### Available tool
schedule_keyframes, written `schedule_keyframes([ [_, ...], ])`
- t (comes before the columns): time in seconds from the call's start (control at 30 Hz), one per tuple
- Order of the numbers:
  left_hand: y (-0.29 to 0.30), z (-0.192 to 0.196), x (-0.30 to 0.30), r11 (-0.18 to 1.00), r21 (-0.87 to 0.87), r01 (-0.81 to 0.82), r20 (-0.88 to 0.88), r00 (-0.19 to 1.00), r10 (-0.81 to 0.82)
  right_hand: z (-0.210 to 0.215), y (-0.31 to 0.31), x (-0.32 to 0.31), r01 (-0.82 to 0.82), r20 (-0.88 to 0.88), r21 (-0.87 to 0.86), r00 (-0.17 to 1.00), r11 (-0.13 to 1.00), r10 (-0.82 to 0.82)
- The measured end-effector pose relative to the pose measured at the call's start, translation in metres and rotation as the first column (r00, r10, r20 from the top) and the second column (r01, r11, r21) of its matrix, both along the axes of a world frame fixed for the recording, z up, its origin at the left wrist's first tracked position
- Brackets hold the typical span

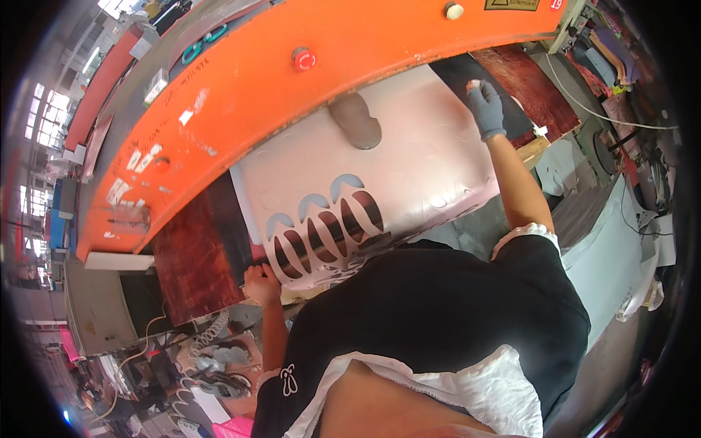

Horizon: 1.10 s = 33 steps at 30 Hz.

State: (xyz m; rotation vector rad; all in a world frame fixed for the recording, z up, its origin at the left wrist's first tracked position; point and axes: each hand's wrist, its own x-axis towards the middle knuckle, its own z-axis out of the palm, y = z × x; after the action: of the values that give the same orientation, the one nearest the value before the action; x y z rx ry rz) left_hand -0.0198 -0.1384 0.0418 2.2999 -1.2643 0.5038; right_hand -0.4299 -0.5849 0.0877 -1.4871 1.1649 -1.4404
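Note:
A pale pink sheet (416, 160) lies across the work surface, with several oval cut-outs (328, 233) near its left front corner. Beside that corner is my bare left hand (261, 285), its fingers curled closed at the edge; what they grip, if anything, is hidden. My right hand (487, 109), in a grey glove, rests over a black mat (456, 77) past the sheet's right side. Its fingers are bent together around something too small to make out. On the sheet, partly beneath the orange beam, sits a brownish-grey sole-shaped form (355, 120).
An orange machine beam (255, 95) spans the far side, carrying a red push button (304, 60). Dark red boards (197, 255) extend at both sides. Teal scissors (204, 44) lie on top of the machine. A coiled hose (210, 336) hangs at lower left.

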Motion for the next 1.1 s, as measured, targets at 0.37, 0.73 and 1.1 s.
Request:
schedule_keyframes([
  [0.37, -0.144, -0.003, 0.118, 0.999, -0.014, -0.034, 0.002, 0.999, 0.034, 0.091, -0.154, 0.05, 0.119, -0.111, -0.261, 0.982, 0.958, -0.152],
  [0.73, -0.159, -0.002, 0.148, 0.998, 0.044, -0.054, 0.048, 0.997, 0.052, -0.045, -0.124, 0.006, 0.0, -0.818, -0.282, 0.523, 0.959, -0.241],
  [1.1, -0.157, -0.005, 0.152, 0.968, 0.207, -0.145, 0.004, 0.989, 0.147, -0.045, -0.109, -0.013, -0.117, -0.862, -0.19, 0.495, 0.975, -0.109],
])
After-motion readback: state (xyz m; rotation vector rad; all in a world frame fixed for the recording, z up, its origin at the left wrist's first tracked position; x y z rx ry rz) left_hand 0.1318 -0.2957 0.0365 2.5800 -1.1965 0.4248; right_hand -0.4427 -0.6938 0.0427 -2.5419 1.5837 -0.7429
